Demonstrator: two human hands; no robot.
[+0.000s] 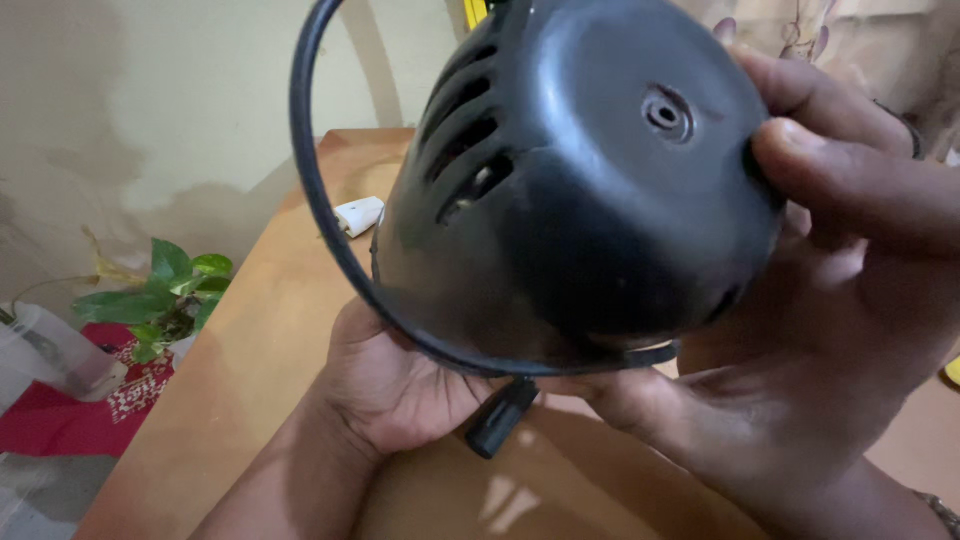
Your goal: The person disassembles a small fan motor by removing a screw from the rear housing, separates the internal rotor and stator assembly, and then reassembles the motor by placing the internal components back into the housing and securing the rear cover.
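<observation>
- Black vented housing: held up close to the camera, above the wooden table; it blocks most of the view behind it.
- Right hand: fingers and thumb closed around the housing's right side.
- Left hand: under the housing, largely hidden; it appears to grip the lower edge.
- Black cord: loops around the housing's left side.
- White plug: lying on the table beyond.
- Green plant: left of the table, beside a red cloth.
</observation>
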